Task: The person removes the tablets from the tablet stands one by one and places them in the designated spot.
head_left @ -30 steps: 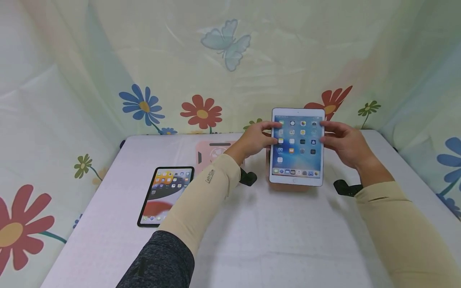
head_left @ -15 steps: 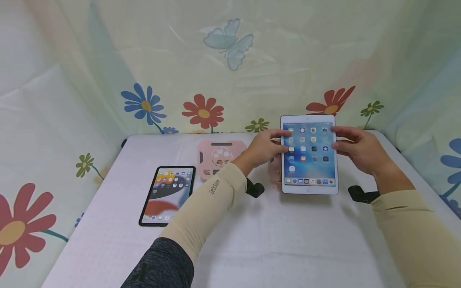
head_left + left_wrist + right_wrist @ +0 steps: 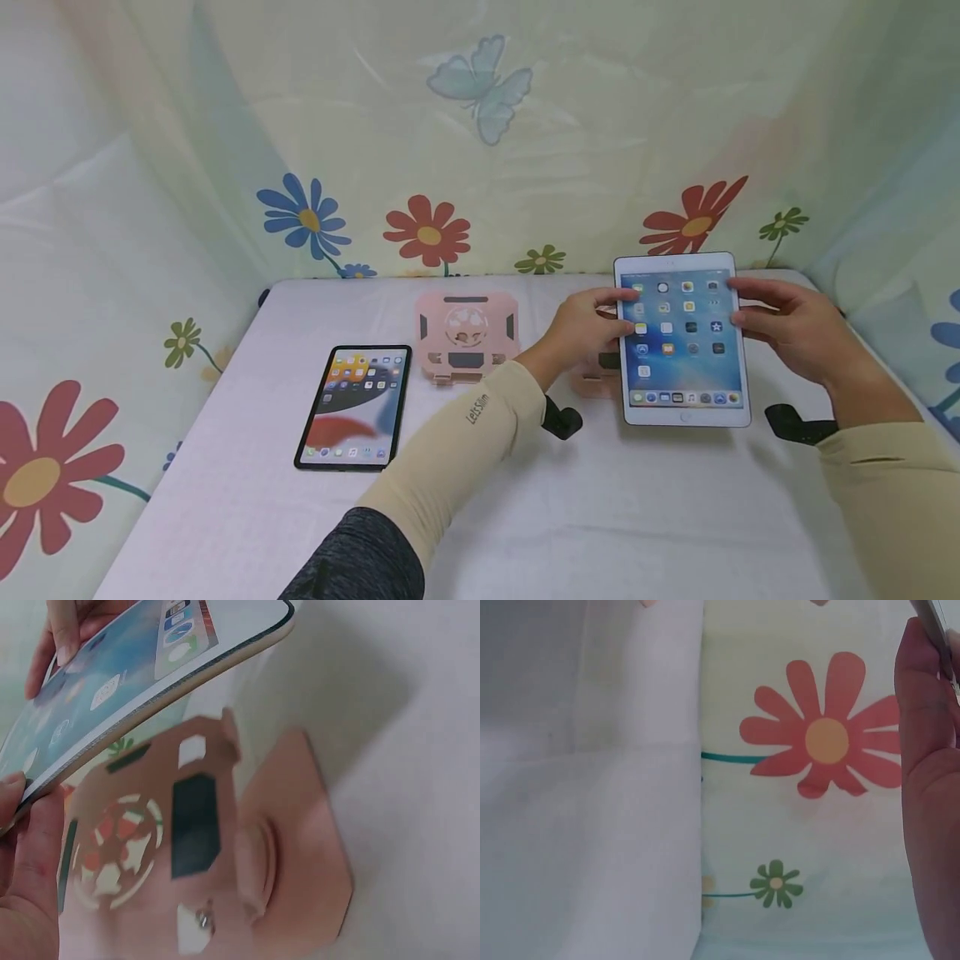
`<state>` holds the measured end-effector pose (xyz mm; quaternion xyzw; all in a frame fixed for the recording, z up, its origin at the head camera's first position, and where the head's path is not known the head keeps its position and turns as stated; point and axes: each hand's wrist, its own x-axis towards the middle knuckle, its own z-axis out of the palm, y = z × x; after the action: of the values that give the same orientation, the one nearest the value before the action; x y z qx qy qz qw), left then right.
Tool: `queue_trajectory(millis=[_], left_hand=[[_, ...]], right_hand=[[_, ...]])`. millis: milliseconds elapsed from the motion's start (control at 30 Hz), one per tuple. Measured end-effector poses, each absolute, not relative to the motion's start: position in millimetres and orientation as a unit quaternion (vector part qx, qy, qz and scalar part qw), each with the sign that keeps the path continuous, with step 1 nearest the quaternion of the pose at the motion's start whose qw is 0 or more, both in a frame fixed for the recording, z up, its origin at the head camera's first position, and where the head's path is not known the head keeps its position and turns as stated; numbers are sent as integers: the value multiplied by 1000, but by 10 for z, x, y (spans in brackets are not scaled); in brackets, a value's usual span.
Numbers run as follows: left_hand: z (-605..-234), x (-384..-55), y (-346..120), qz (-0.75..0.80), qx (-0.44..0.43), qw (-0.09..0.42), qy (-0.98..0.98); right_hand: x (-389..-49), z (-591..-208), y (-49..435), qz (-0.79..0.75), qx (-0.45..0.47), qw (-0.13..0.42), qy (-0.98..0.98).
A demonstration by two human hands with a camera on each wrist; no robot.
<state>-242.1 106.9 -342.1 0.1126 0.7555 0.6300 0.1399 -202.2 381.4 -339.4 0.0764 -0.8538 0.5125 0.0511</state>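
A white-framed tablet (image 3: 682,367) is held above the table, its lit screen of app icons facing me. My left hand (image 3: 581,329) pinches its left edge between thumb and fingers, and my right hand (image 3: 795,329) pinches the right edge the same way. Partly hidden behind the tablet in the head view stands a pink tablet stand (image 3: 300,847). The left wrist view shows its tilted back plate, with a round cutout and dark pads, above a flat base. Only part of my right hand (image 3: 930,757) and a sliver of the tablet's edge show in the right wrist view.
A second pink stand (image 3: 435,346) is farther left at the back of the table. In front of it a black-framed tablet (image 3: 348,408) lies screen up on the white cloth (image 3: 600,517). A flower-printed curtain (image 3: 577,167) hangs behind the table.
Both hands have carried the white tablet to the right and nearer to me, away from the pink stand behind it. More of both stands shows now.
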Motion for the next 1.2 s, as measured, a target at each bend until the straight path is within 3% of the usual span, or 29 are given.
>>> queue_trajectory(millis=[300,900,1200], left_hand=[[-3531,-2290,1241,618,136,139,762],[-3624,-2106,1492,605,122,221,755],[-3718,-2054,1585,601,140,222,755]], right_hand=[[-1867,-3458,4015,530,69,41,-844],[-1634,-3708,4298,538,30,42,-841],[-1565,-3784,4381,548,19,35,-836]])
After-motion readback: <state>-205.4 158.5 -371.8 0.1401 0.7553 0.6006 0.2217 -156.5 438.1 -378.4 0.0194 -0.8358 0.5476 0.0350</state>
